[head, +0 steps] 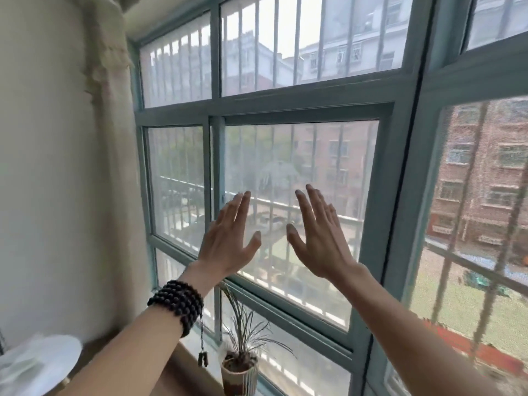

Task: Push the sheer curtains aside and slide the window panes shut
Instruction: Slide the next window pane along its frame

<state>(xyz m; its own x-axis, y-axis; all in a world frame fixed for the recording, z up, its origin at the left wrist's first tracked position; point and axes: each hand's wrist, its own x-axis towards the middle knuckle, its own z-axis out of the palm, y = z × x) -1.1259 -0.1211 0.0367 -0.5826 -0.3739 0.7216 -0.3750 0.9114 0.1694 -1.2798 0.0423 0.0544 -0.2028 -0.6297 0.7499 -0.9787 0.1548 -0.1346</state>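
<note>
A window with a grey-green frame (380,212) fills the view. Its sliding pane (337,155) reaches the right upright. A narrower pane (175,178) sits to its left. My left hand (228,238), with a dark bead bracelet (178,304) on the wrist, is raised with fingers spread, flat against or just in front of the sliding pane's glass near its left stile. My right hand (317,238) is raised the same way beside it, fingers apart, holding nothing. A sheer curtain (111,115) hangs bunched at the far left by the wall.
A small potted plant (240,364) with thin leaves stands on the sill below my hands. A white round object (37,364) sits at the bottom left. Another screened window (480,212) is on the right. Metal bars run outside the glass.
</note>
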